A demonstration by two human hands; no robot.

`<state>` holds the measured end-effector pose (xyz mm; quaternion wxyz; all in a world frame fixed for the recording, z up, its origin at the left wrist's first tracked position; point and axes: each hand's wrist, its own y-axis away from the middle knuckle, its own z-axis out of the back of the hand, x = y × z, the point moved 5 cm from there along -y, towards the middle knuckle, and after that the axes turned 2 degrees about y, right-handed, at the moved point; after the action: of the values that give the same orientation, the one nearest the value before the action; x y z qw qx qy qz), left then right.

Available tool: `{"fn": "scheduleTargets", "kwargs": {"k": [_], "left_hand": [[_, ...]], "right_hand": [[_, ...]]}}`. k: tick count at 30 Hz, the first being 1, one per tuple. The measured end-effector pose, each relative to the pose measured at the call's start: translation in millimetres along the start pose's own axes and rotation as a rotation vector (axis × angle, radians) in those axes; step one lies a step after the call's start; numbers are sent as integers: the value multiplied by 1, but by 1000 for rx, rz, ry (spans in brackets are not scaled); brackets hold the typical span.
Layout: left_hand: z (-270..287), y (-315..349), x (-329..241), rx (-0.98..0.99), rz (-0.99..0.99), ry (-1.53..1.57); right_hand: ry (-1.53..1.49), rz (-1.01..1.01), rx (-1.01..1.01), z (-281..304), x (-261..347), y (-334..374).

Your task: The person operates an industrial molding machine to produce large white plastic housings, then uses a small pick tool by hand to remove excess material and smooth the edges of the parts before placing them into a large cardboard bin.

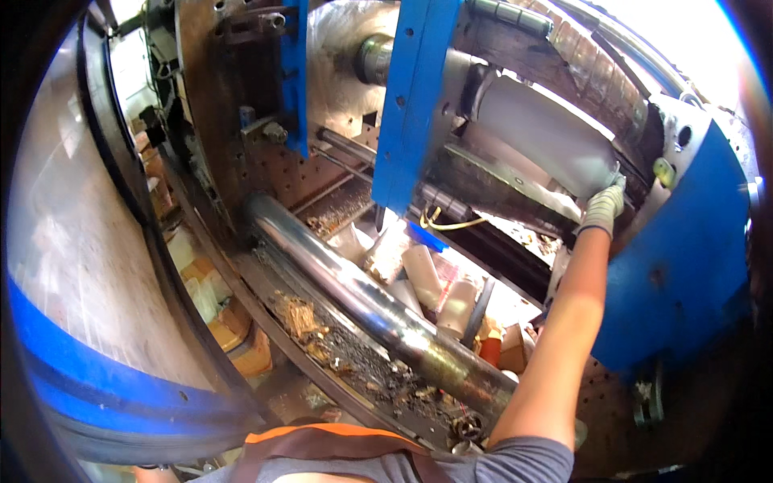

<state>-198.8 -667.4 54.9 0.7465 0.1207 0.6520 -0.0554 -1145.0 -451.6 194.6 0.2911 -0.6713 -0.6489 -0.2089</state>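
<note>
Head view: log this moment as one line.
right hand: gloved, at lower end of pale cylinder | grip: unclear | polished bar: lower in view | brown debris: beside bar

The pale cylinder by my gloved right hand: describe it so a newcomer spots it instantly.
Find the blue upright bar at top centre, then look right, toward the big blue panel. Between them, a thick pale cylinder slants down to the gloved right hand. It looks matte and whitish, unlike the shiny metal rod below.
</note>
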Motion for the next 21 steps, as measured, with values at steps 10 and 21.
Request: {"fn": "scheduleTargets", "kwargs": {"k": [10,21], "left_hand": [[-48,53,-42,644,-354,298],[-230,305,-81,2587,-189,720]], "right_hand": [[109,767,212,91,152,532],[1163,690,-492,335,323,912]]}}
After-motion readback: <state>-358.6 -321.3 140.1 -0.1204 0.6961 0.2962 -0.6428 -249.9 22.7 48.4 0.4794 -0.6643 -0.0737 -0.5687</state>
